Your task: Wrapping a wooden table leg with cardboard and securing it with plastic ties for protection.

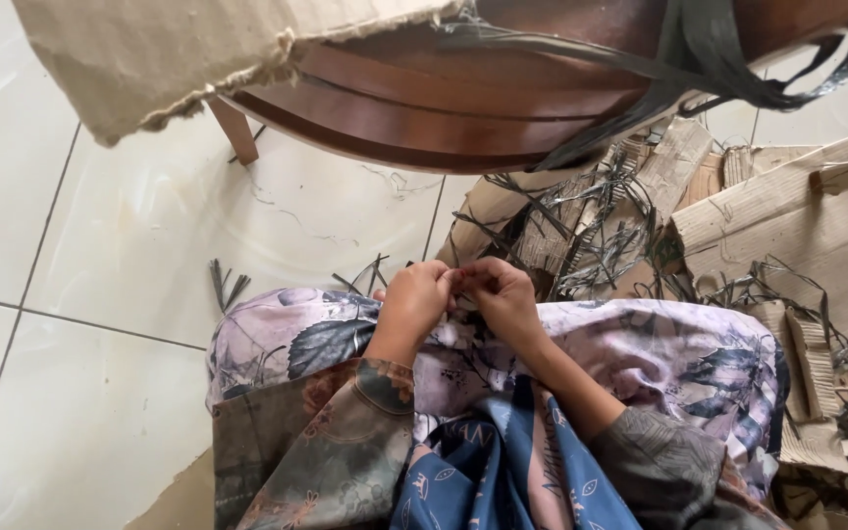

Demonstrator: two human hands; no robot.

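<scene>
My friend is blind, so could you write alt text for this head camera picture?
Two hands, left hand and right hand, meet fingertip to fingertip over a lap in floral cloth. Ahead lie torn cardboard pieces and dark strips on pale floor tiles, below a wooden chair.

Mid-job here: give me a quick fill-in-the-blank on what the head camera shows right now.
1. The left hand and right hand meet over the person's ____, which a floral cloth covers.
2. The pieces of torn cardboard lie on the person's ____ side.
3. The floor is laid with pale ____.
4. Dark strips hang from the brown wooden ____ above the hands.

Missing words: lap; right; tiles; chair
</scene>
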